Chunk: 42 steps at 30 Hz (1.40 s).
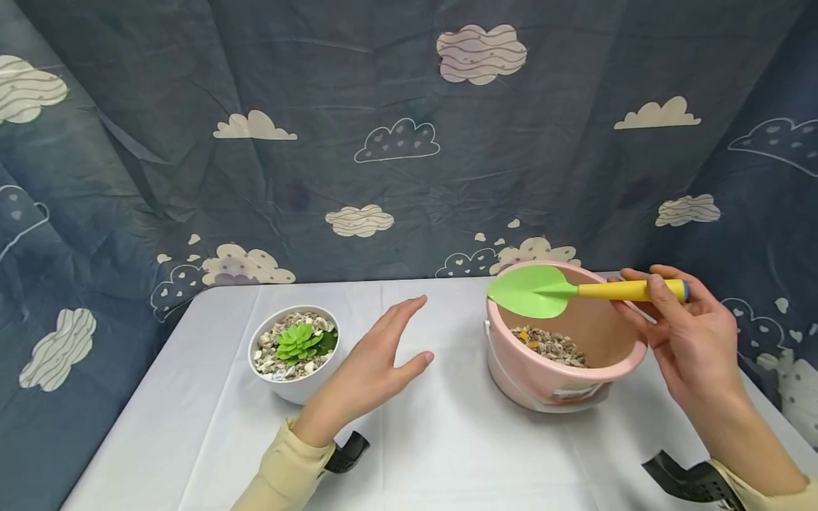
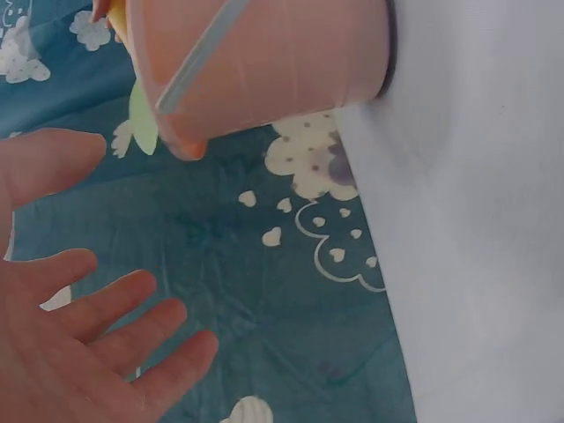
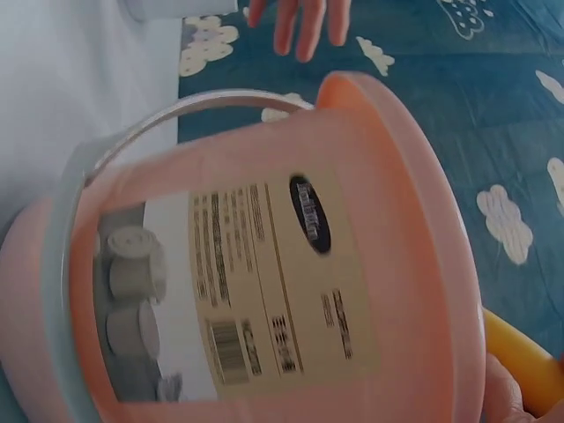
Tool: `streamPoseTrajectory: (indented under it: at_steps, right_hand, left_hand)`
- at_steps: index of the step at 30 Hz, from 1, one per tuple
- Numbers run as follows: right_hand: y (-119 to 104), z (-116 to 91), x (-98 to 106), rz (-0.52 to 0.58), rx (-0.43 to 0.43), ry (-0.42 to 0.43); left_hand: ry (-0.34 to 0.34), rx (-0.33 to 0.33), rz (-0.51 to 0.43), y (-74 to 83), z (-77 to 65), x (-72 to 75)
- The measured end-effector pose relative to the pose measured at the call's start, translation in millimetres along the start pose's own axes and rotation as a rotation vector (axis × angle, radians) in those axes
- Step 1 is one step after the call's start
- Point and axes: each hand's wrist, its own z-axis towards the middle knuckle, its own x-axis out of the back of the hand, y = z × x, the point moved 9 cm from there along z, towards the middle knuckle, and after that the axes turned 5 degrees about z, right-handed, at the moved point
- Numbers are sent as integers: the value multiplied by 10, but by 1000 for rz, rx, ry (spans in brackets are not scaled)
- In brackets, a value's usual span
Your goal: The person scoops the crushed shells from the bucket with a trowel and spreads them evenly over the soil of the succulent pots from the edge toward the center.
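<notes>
My right hand grips the yellow handle of a toy trowel with a green blade. The trowel lies level across the mouth of a pink bucket, its blade over the far left rim. Small pebbles cover part of the bucket's bottom. Between bucket and flowerpot, my left hand hovers with fingers extended and thumb apart, holding nothing. A white flowerpot filled with pebbles stands left of that hand, with a green succulent in it. In the right wrist view, the bucket's printed label faces the camera.
A white cloth covers the table. Behind and beside it hangs a dark blue curtain with cloud prints. The bucket's pale carrying handle hangs down along its side. Black straps sit on both wrists.
</notes>
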Motion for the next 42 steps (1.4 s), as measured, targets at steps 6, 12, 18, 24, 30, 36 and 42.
streamPoseTrajectory:
  at_steps: [6, 12, 18, 24, 30, 36, 42]
  right_hand:
    - [-84, 59, 75, 32, -7, 30]
    - [-112, 85, 130, 35, 14, 39]
    - [-70, 138, 149, -89, 23, 51]
    - [39, 235, 56, -257, -6, -11]
    - [77, 337, -52, -557, 53, -69]
    - [78, 467, -136, -709, 95, -125]
    - [142, 576, -212, -953, 84, -214]
  left_hand:
    - [-38, 6, -126, -32, 108, -130]
    - [-112, 58, -414, -21, 158, -279]
    - [-98, 40, -363, 29, 246, -372]
    - [-98, 30, -370, 88, 354, -497]
    - [-149, 72, -462, 103, 406, -649]
    - [-133, 52, -503, 150, 539, -688]
    - [-137, 43, -579, 211, 688, -738]
